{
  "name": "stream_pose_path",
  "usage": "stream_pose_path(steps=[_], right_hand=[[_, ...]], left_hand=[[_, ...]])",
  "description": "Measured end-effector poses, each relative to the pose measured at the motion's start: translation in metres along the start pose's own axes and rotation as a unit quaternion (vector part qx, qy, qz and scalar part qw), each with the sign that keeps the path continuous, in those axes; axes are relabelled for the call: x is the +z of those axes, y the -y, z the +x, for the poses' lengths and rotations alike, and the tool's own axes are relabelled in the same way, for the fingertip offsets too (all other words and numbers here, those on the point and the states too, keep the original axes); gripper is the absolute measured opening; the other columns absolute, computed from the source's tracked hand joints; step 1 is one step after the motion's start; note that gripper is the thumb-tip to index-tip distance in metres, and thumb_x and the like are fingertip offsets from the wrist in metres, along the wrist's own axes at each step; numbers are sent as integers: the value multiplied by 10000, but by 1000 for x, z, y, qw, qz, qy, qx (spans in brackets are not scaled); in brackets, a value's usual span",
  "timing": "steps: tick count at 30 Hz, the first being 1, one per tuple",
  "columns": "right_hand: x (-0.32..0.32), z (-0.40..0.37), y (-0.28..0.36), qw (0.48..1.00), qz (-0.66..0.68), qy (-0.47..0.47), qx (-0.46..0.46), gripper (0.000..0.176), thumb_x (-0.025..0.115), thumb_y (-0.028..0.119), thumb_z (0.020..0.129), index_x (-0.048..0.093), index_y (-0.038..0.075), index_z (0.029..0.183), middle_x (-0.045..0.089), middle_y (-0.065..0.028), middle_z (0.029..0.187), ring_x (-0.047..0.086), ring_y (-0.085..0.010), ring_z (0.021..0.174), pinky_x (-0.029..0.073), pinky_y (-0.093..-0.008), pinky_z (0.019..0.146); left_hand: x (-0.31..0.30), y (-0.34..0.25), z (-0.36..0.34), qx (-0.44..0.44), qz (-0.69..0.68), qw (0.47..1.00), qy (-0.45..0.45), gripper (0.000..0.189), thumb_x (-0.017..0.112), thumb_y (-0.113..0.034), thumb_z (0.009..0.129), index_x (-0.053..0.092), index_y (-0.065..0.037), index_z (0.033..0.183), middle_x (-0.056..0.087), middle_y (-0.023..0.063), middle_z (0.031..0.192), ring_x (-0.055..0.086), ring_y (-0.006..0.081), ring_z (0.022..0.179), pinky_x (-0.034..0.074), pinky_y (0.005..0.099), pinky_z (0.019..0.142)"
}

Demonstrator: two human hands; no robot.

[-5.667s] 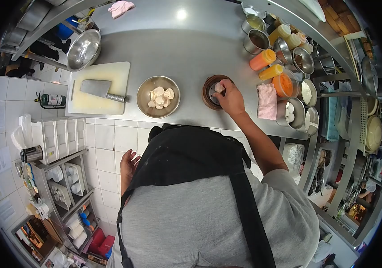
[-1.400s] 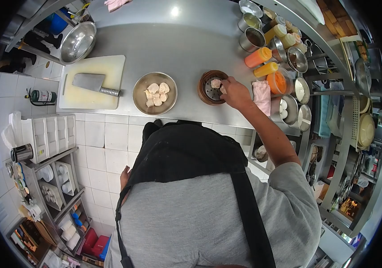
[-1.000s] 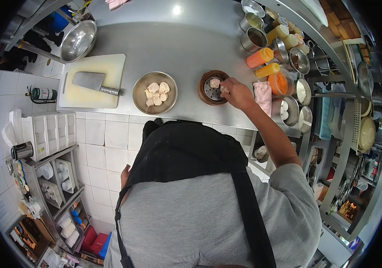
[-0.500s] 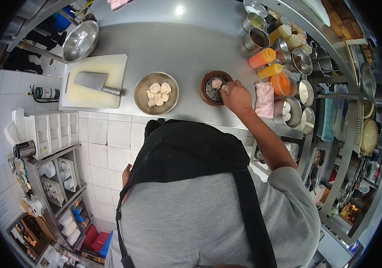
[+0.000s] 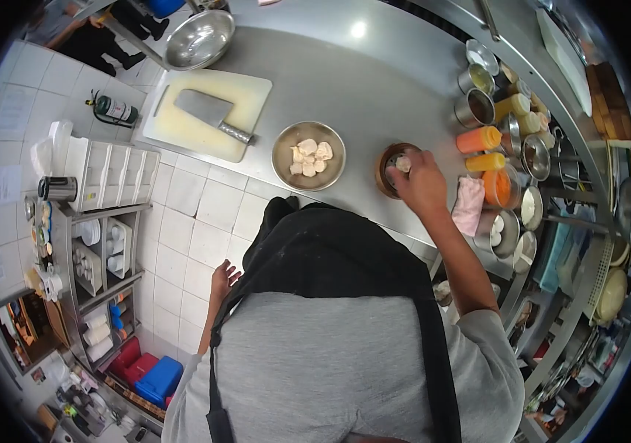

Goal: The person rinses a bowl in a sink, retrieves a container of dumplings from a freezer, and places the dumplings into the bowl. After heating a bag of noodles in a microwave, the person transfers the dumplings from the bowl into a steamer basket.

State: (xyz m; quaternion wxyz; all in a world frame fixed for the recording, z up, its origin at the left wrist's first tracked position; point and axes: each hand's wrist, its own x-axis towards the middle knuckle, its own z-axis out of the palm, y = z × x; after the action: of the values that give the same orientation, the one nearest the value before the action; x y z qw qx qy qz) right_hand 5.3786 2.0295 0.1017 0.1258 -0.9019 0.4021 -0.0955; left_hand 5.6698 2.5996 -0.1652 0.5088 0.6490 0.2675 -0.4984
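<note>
My right hand (image 5: 422, 183) is over a small round steamer (image 5: 380, 174) with a brown wooden rim. Its thumb and fingers close around a pale dumpling (image 5: 403, 163), and the hand hides much of the steamer's inside. To the left stands a steel bowl (image 5: 283, 169) containing several pale, lumpy pieces (image 5: 309, 156) that look like raw dumplings or meat. My left hand (image 5: 225, 279) hangs low beside my body, away from the table, fingers apart and holding nothing.
A cleaver (image 5: 205, 107) lies on a white cutting board (image 5: 254, 92) at the left, near a large steel bowl (image 5: 201, 37). Right of the steamer are a pink cloth (image 5: 468, 206), orange squeeze bottles (image 5: 478, 139) and a pot with eggs (image 5: 509, 244). A person's legs (image 5: 101, 48) show top left.
The view has turned, so the table things sit further right. My right hand now reaches further across the steamer, covering more of it. More of my left hand shows, out from my side.
</note>
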Motion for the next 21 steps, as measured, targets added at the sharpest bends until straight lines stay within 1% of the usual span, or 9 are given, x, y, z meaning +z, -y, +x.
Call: stream_pose_path(steps=[1,2,4,10,13,17,19,20,21], right_hand=[[1,5,16,995,45,-31,-83,367,739,303,900,667,12,1111,661,-187,1109,671,-366,1064,564,-481,900],[17,14,29,995,47,37,-77,398,741,282,893,652,41,1198,647,-194,1166,634,-367,1145,538,-483,960],[28,42,75,981,103,114,-119,473,716,200,868,632,45,1307,644,-166,1237,623,-370,1176,530,-458,970],[123,89,122,959,0,167,-229,452,675,118,851,641,73,1299,651,-157,1176,614,-351,1182,530,-471,967],[135,97,119,952,-12,144,-268,303,614,102,869,668,64,1165,657,-167,1137,655,-351,1099,556,-464,902],[107,109,120,951,191,209,-125,315,652,128,914,679,82,1225,667,-122,1152,677,-272,1014,561,-392,863],[83,116,116,925,284,247,-45,305,665,147,947,680,92,1246,674,-88,1156,680,-229,992,561,-358,852],[71,118,112,821,466,323,64,306,660,132,980,657,71,1280,681,-59,1132,677,-170,961,561,-307,818],[61,119,107,666,622,376,168,308,655,117,1014,634,50,1314,687,-30,1108,673,-111,930,561,-256,784]], left_hand=[[3,0,-4,18,76,997,-12,642,614,-405,1033,436,-59,1543,537,142,1428,633,335,1158,577,456,911],[4,-1,-6,35,152,987,-23,635,620,-417,1027,449,-82,1538,556,125,1393,637,335,1130,566,466,909],[-1,4,5,4,89,996,-26,626,625,-423,1022,463,-91,1528,564,122,1378,641,325,1105,541,466,912],[16,-5,-42,22,29,998,-55,621,634,-459,1000,487,-137,1510,594,99,1331,646,261,1069,449,429,900],[2,8,-36,15,-31,997,-70,600,634,-459,996,501,-146,1490,596,90,1354,652,242,1062,449,422,886],[-15,25,-30,-10,-54,996,-77,567,630,-454,996,531,-113,1437,610,88,1386,674,244,1036,464,434,859],[-14,23,-20,172,252,947,-95,526,641,-434,993,564,-103,1394,661,88,1291,688,237,997,480,405,817],[33,-15,-55,146,43,981,-120,444,655,-381,1002,614,-67,1313,698,91,1192,688,209,974,493,345,779],[65,-44,-67,196,45,974,-104,401,663,-336,1007,629,-45,1280,703,88,1157,682,192,962,494,315,772]])
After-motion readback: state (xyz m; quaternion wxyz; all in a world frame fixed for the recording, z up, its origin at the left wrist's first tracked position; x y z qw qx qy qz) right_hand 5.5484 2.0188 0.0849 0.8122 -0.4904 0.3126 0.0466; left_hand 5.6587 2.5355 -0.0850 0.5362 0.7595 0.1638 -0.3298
